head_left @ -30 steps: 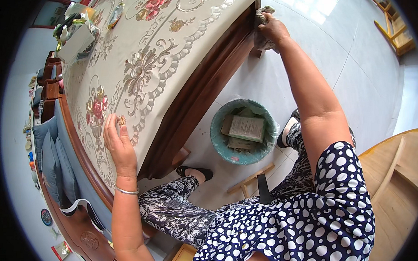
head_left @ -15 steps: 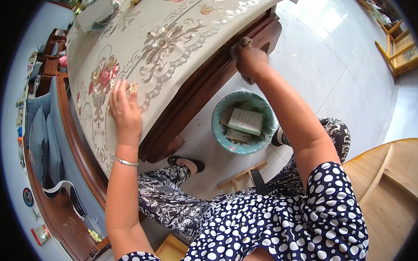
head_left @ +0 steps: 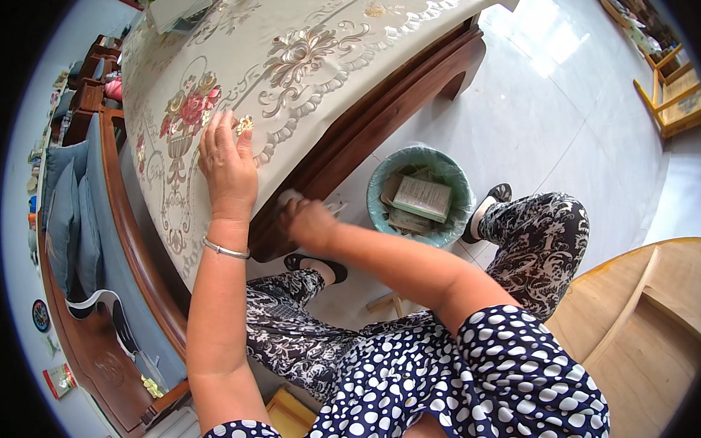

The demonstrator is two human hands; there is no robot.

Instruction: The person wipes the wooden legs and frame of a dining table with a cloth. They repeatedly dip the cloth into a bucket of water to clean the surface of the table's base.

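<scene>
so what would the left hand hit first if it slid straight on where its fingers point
Probably the pale box near the picture's top edge, past a stretch of patterned tablecloth; the left hand might just clear its right side

Bright light (head_left: 540,42) glares off the pale grey tiled floor (head_left: 574,111), a yellowish wooden chair (head_left: 685,98) stands near a pale wall (head_left: 682,173), and a brown wooden sofa (head_left: 91,357) with blue-grey cushions (head_left: 87,233) lines the left.
</scene>
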